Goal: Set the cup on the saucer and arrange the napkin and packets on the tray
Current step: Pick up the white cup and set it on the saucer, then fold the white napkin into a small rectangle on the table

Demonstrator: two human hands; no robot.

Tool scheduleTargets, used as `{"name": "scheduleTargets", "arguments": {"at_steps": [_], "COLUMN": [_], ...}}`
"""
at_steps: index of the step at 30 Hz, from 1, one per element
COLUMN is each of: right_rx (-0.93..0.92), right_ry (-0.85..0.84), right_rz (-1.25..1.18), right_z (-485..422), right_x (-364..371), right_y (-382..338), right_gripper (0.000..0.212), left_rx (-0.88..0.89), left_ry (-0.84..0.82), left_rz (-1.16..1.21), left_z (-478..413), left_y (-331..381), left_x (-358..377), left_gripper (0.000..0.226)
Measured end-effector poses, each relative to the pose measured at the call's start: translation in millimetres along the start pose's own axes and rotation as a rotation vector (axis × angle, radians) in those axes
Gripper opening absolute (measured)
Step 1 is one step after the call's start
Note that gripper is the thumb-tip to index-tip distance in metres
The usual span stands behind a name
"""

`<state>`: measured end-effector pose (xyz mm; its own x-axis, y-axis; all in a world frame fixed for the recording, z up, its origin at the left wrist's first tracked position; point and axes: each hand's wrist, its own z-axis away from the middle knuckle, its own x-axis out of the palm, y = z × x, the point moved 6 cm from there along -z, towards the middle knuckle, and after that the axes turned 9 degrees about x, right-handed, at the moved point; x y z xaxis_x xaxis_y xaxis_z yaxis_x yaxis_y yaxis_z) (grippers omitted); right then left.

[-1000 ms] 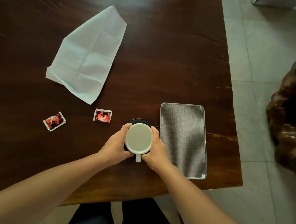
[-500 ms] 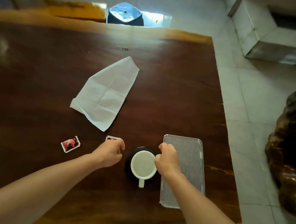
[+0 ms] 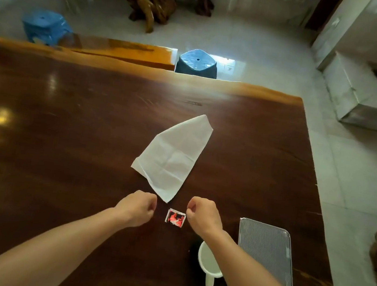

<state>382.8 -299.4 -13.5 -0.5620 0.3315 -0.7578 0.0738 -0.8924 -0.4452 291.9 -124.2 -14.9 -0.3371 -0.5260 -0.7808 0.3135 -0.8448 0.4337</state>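
With fingers curled on nothing, the left hand [image 3: 135, 211] and right hand [image 3: 203, 217] flank a packet [image 3: 175, 217], just short of the napkin [image 3: 173, 157] (long axis toward the far right corner of the table [image 3: 59, 148]), tray [image 3: 264, 247] at the right edge.

1. A red packet [image 3: 176, 217] lies flat on the dark wooden table [image 3: 61, 136].
2. Just left of the packet is the left hand [image 3: 137, 208], fingers curled, holding nothing.
3. Just right of it is the right hand [image 3: 203, 216], likewise curled and holding nothing.
4. Just beyond it lies the white napkin [image 3: 174, 155].
5. Nearer the person and to its right, the cup [image 3: 208, 259] stands on a dark saucer [image 3: 194, 249].
6. Farther right lies the ribbed tray [image 3: 264, 247].
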Motion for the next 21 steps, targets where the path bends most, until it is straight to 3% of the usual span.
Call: {"name": "scheduleTargets", "arguments": {"at_steps": [9, 16, 21], "right_rx": [0.075, 0.198, 0.252], "right_ry": [-0.035, -0.031, -0.043], "right_rz": [0.029, 0.057, 0.111], "right_z": [-30.9, -62.3, -86.3], "right_x": [52.2, 94.3, 119.8], "right_y": [-55.7, -65.5, -71.9], "right_gripper": [0.012, 0.032, 0.034], "left_rx": [0.023, 0.222, 0.368], "left_ry": [-0.047, -0.024, 0.026], "left_rz": [0.025, -0.09, -0.252], "left_z": [-26.7, -82.8, -116.8], "left_y": [-76.6, -108.9, -113.9], "left_x": [-15.6, -14.1, -19.6], "left_gripper": [0.021, 0.031, 0.039]}}
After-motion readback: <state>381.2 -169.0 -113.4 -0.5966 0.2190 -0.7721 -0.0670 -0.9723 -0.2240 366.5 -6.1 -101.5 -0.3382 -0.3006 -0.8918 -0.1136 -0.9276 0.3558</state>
